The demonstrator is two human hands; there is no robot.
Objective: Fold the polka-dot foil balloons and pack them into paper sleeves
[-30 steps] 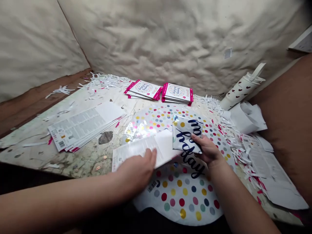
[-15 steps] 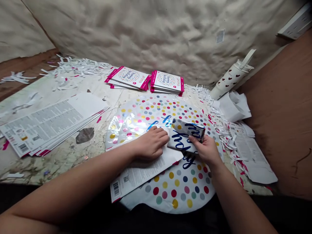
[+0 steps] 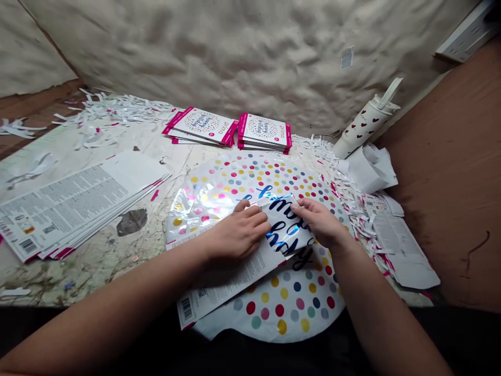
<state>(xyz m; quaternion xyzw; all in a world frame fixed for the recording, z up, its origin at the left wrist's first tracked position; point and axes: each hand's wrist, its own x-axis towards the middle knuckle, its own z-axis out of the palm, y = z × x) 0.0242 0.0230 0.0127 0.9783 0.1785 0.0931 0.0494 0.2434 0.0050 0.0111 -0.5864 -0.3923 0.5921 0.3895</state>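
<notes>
Foil, folded small with blue lettering, the balloon packet [image 3: 285, 230] lies mid-worktop on a printed card [image 3: 230, 284], over a flat dotted balloon [image 3: 282, 303]. Left hand [image 3: 235, 237] presses its left edge flat; right hand [image 3: 319, 222] pinches the right edge with its fingers. Best to crease squarely, edges aligned. No containers show except a heart-print tumbler [image 3: 366, 128], far right, contents hidden.

Folded foil balloon on a printed card

The folded balloon [image 3: 287, 227], white with blue script, lies flat atop the backing card [image 3: 230, 282], over a flat polka-dot balloon [image 3: 285, 308].
</notes>
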